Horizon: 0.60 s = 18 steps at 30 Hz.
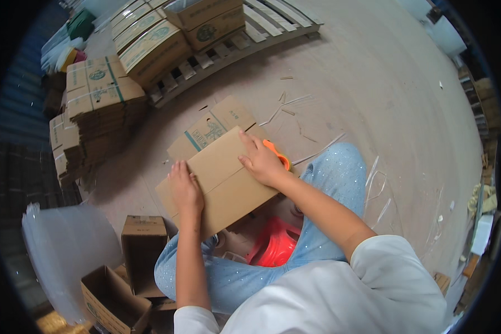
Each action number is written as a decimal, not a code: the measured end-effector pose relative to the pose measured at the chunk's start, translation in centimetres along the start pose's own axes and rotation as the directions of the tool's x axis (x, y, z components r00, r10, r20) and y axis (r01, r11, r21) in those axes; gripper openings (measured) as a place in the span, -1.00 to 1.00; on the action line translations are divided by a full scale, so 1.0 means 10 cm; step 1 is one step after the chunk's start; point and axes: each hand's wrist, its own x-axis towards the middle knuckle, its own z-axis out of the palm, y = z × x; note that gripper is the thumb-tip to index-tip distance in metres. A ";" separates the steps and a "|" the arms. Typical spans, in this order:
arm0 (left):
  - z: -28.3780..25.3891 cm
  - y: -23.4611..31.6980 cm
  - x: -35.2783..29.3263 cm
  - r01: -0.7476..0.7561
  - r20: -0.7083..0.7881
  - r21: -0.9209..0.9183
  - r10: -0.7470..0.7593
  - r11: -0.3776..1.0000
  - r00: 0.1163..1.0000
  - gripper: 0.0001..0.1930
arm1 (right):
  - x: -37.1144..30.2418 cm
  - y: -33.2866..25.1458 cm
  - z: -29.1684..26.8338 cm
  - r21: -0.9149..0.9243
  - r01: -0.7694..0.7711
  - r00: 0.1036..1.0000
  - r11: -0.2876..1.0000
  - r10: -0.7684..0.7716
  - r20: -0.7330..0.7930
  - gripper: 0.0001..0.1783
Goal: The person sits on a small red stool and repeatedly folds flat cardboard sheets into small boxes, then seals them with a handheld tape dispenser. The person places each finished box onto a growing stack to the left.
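Across my knees lies a brown cardboard box [234, 192], its plain top panels meeting along a seam. A printed flap [214, 132] with a green band and tree drawing sticks out beyond its far edge. My left hand [186, 188] rests flat on the left part of the panels, fingers stretched out. On the far right part lies my right hand [259, 160], open, its fingers spread over the cardboard. Just right of that hand, an orange ring-shaped tool [278, 155] is partly hidden by the hand and box.
A red plastic stool [278, 242] stands between my legs. Open cardboard boxes [142, 250] sit at my left, beside a clear plastic roll [72, 236]. Tied stacks of flat cartons [103, 89] and a wooden pallet [228, 53] with boxes are farther off. Strap scraps [286, 106] litter the floor.
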 end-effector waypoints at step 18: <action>-0.06 -0.07 0.00 -0.034 -0.069 -0.099 0.028 0.994 0.997 -0.63 | -0.30 1.47 0.92 -0.096 -0.878 0.469 0.468 0.883 0.018 -0.61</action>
